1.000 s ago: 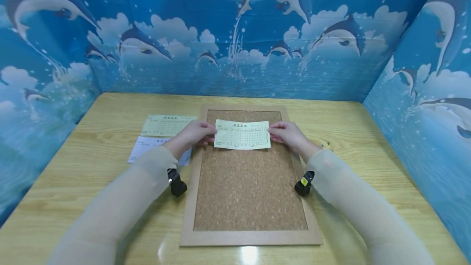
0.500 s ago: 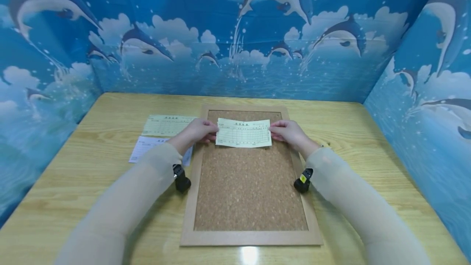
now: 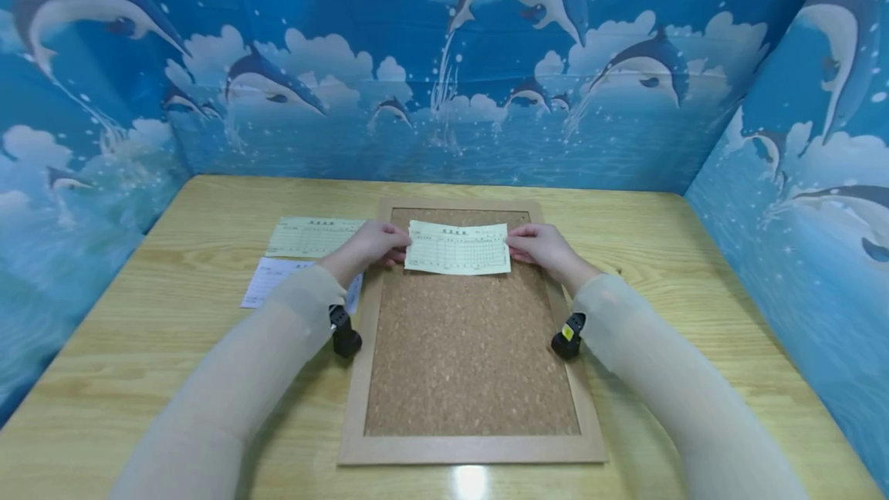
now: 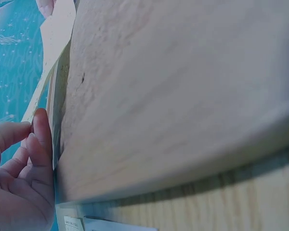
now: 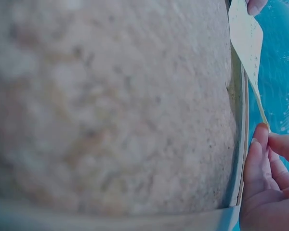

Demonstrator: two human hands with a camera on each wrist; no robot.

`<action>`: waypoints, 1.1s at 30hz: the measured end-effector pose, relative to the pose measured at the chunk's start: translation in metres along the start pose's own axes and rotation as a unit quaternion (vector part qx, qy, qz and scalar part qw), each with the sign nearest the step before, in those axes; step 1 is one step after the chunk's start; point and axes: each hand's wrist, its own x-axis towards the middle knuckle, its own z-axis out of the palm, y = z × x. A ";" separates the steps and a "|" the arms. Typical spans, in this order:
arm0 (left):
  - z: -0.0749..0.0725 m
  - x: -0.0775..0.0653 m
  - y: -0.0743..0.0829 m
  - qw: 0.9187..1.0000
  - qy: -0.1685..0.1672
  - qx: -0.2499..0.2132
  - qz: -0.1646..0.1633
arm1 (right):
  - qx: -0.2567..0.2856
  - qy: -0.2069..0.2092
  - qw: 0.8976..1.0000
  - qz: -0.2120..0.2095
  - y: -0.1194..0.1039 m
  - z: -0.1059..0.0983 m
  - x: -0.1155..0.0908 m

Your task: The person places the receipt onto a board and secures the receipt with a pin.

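Observation:
A pale green printed form is stretched between the two hands above the upper part of a framed cork board. My left hand pinches its left edge between thumb and fingers. At the right edge, my right hand pinches the paper the same way. Both wrist views show the form slightly bowed and lifted off the cork, with thumb and forefinger of the right hand closed on its end. The form's printed text is too small to read.
Left of the board, another green form lies on the wooden table, with a white form nearer, partly hidden by the left arm. A tiny object sits right of the board. Dolphin-printed cloth walls the back and sides.
The green form has shifted slightly toward the top of the board, still pinched in both hands. Both wrists have moved a little forward with it.

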 end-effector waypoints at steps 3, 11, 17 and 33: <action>0.001 0.001 0.002 1.000 0.001 0.000 -0.003 | -0.012 0.001 1.000 0.004 0.000 -0.001 0.002; 0.002 0.007 0.005 1.000 0.008 0.019 -0.007 | -0.032 -0.003 0.999 -0.005 -0.001 -0.005 0.007; 0.004 0.009 0.006 0.999 0.006 0.041 -0.004 | -0.050 -0.012 0.999 -0.001 -0.003 -0.005 0.007; -0.001 -0.018 0.015 0.938 0.039 0.320 0.129 | -0.198 -0.041 0.977 -0.067 -0.012 -0.008 -0.007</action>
